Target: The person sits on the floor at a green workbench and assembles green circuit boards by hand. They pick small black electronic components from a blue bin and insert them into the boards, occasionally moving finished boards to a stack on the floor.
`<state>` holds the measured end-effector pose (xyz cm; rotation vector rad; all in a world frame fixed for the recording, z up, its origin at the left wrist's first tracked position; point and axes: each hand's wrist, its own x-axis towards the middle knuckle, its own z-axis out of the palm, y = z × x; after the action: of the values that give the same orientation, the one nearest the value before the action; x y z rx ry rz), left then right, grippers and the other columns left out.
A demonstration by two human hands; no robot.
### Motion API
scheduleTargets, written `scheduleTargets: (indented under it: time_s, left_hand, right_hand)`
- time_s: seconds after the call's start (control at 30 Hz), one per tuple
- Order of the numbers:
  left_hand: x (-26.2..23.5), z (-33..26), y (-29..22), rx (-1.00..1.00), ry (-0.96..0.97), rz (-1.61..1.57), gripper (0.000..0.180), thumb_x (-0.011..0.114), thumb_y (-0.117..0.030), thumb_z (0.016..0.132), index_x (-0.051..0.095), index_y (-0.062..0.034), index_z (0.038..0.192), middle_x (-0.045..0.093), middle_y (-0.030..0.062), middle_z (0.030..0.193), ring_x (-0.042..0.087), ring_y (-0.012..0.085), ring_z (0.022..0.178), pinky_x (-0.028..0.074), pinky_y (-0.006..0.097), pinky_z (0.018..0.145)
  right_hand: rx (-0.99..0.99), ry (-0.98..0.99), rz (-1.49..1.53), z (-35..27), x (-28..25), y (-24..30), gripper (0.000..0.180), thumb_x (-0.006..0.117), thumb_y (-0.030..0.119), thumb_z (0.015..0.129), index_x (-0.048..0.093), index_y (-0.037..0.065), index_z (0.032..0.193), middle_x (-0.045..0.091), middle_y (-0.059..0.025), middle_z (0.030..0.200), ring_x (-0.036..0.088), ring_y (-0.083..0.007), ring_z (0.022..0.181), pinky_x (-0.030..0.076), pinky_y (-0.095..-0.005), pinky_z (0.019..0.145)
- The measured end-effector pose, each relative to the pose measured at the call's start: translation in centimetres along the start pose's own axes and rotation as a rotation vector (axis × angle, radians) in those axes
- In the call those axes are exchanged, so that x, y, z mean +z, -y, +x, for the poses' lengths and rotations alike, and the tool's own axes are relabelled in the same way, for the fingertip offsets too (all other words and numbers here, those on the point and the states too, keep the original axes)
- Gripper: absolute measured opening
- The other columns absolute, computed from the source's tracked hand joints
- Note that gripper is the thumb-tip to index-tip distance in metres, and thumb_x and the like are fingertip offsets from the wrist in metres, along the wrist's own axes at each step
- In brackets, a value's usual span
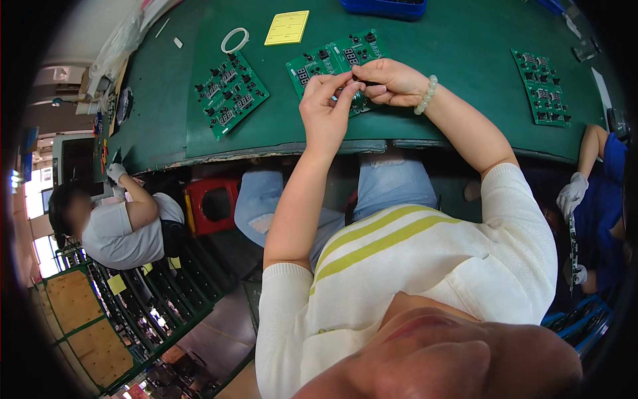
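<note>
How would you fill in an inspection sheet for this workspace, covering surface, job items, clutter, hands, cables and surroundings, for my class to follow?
Surface: green tabletop, front edge worn-looking.
Job's things: left board, middle board and right board, all green with mounted components; small dark part, details unclear.
Clutter: yellow card, white ring, blue tray at the far edge.
Hands: left hand and right hand, bare, appear to pinch the small dark part over the middle board.
Cables: nothing seen.
Surroundings: red stool; co-worker at left; another person's gloved hand at right.
</note>
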<state>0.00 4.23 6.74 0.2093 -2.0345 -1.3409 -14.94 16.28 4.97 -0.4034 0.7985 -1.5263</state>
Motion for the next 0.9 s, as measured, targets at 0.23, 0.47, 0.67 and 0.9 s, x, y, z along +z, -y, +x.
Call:
scheduleTargets:
  time_s: [0.23, 0.47, 0.67, 0.9]
  left_hand:
    - [0.6, 0.5, -0.1, -0.123, -0.086, -0.134, 0.012, 0.073, -0.003, 0.087, 0.073, -0.0021, 0.099, 0.065, 0.0039, 0.089, 0.061, 0.0069, 0.071, 0.045, 0.018, 0.054]
    - [-0.5, 2.4, 2.7, 0.017, 0.28, 0.435, 0.013, 0.074, -0.005, 0.082, 0.074, -0.0019, 0.095, 0.07, 0.0077, 0.083, 0.066, 0.0146, 0.065, 0.051, 0.028, 0.059]
    - [0.2, 2.5, 3.9, 0.136, 0.388, 0.579, 0.009, 0.07, -0.008, 0.081, 0.075, -0.0053, 0.089, 0.067, 0.0121, 0.084, 0.067, 0.0314, 0.077, 0.055, 0.042, 0.068]
    - [0.6, 2.2, 4.3, 0.113, 0.369, 0.615, 0.007, 0.071, -0.013, 0.082, 0.074, -0.0078, 0.086, 0.068, 0.0106, 0.086, 0.067, 0.0313, 0.077, 0.054, 0.042, 0.068]
  right_hand:
    - [-0.094, -0.136, -0.06, -1.0, 1.6, 0.6, 0.032, 0.054, 0.028, 0.104, 0.065, -0.001, 0.093, 0.056, 0.0021, 0.077, 0.035, -0.0008, 0.051, 0.026, -0.017, 0.041]
    - [-0.295, -0.15, -0.008, -1.6, -2.5, 2.7, 0.038, 0.048, 0.004, 0.1, 0.05, -0.007, 0.136, 0.056, -0.0049, 0.097, 0.036, -0.0021, 0.061, 0.029, -0.0139, 0.044]
    - [-0.307, -0.217, 0.037, -0.7, -3.7, 2.4, 0.028, 0.058, 0.008, 0.099, 0.057, -0.006, 0.123, 0.058, -0.0057, 0.096, 0.042, -0.0019, 0.065, 0.029, -0.0141, 0.044]
    - [-0.362, -0.231, 0.052, -0.4, -4.5, 2.1, 0.026, 0.06, 0.01, 0.099, 0.059, -0.004, 0.121, 0.06, -0.0049, 0.094, 0.044, -0.0024, 0.065, 0.031, -0.0144, 0.045]
